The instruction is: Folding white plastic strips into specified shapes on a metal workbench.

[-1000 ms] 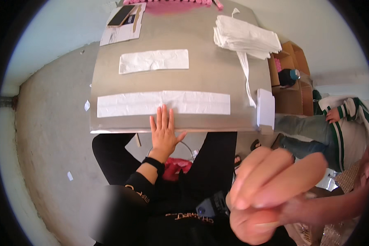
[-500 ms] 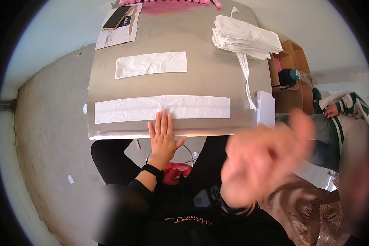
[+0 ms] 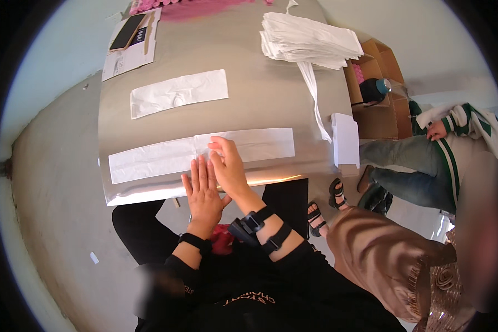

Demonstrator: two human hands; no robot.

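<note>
View: head, only one.
Long white strip [image 3: 155,159]: flat on desk [image 3: 249,102], along near edge, slightly slanted; crosswise line near middle, seam or crease, can't tell. Close placement likely for easy reach by both hands.
Left hand [image 3: 203,193]: palm down, fingers straight and nearly together, gripping nothing; fingertips on strip's lower edge near the line. Probably steadies it against sliding.
Right hand [image 3: 228,166]: fingers bent, narrow, over strip just right of the line; pinching or only touching, can't tell. Curled pose seems suited to fine work there.
Short white strip [image 3: 180,93]: beyond long one, alone, wrinkled; apparently set aside within reach.
White stack [image 3: 310,41]: far right, loosely piled, white band [image 3: 314,102] trailing from it toward near edge; likely parked out of working space.
Phone [image 3: 128,32]: on flat carton [image 3: 116,67], far left corner, presumably out of the way.
Bottle [image 3: 375,90]: right, by cardboard boxes [image 3: 390,119], off desk.
</note>
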